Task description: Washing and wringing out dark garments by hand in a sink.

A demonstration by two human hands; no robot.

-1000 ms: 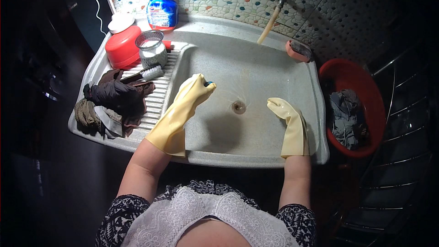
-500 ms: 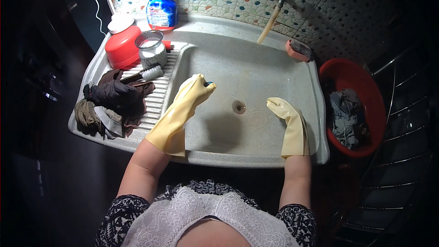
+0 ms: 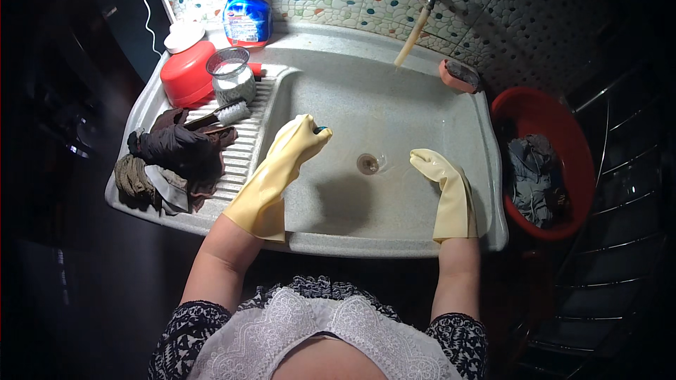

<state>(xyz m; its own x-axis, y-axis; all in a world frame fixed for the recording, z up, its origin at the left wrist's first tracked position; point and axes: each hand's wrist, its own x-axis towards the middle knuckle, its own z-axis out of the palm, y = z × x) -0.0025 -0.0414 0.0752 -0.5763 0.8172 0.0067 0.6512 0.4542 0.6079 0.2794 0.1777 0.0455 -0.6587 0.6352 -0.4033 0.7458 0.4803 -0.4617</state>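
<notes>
Both of my hands wear yellow rubber gloves over a pale speckled sink (image 3: 394, 218). My left hand (image 3: 299, 142) hovers above the basin's left side, its fingers closed around a small dark blue-green object (image 3: 321, 129) that only peeks out. My right hand (image 3: 435, 167) rests low in the basin just right of the drain (image 3: 369, 163), fingers loosely bent and holding nothing. A tap with a beige spout (image 3: 412, 34) points into the basin from the tiled wall.
On the ribbed drainboard lie dark crumpled clothes (image 3: 176, 158) and a scrub brush (image 3: 229, 112). Behind them stand a red lidded container (image 3: 186, 74), a glass jar of white powder (image 3: 231, 76) and a blue spray bottle (image 3: 246, 14). A red tub holding grey cloth (image 3: 539, 162) sits at right.
My left hand has drifted slightly right and down over the basin. My right hand has barely moved.
</notes>
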